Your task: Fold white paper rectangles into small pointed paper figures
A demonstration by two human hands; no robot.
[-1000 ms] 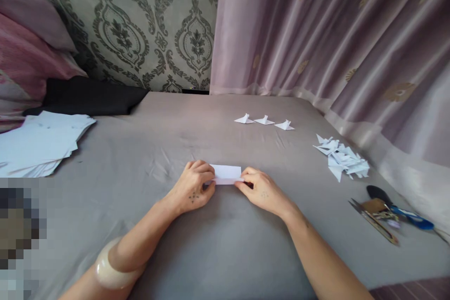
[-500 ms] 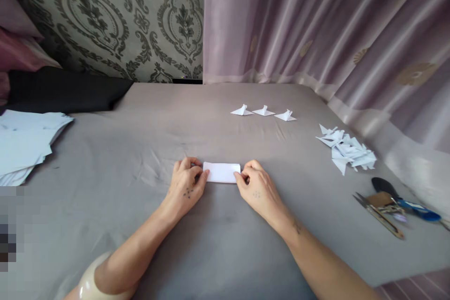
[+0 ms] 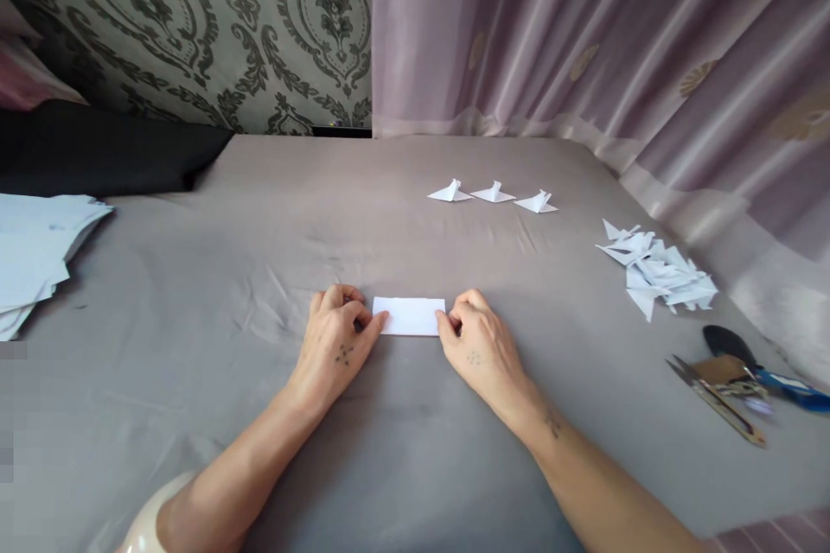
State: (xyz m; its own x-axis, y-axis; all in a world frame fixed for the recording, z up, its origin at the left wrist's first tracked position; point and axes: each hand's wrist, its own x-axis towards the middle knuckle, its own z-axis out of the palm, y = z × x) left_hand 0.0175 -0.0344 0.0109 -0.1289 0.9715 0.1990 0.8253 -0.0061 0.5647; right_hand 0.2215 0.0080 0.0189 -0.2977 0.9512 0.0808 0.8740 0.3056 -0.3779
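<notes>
A folded white strip of paper (image 3: 410, 317) lies crosswise between my hands, low over the grey sheet. My left hand (image 3: 341, 333) pinches its left end, thumb on top and fingers curled. At the opposite end, my right hand (image 3: 476, 337) grips the paper the same way, its thumb along the edge. Whether the fingertips reach underneath is hidden. Beyond the hands, three folded white paper birds (image 3: 496, 193) stand in a row. To the right sits a heap of similar folded paper pieces (image 3: 662, 270).
Thread snips (image 3: 717, 402) lie at the right beside a brown tag and a blue-and-black handled tool (image 3: 778, 382). A stack of white paper sheets (image 3: 39, 251) is at the far left, below a black cloth (image 3: 97, 151). A purple curtain (image 3: 519, 26) hangs behind.
The view has tilted and shifted slightly, so the surroundings sit a little higher and farther out. Both hands keep hold of the paper strip, which looks almost unchanged.
</notes>
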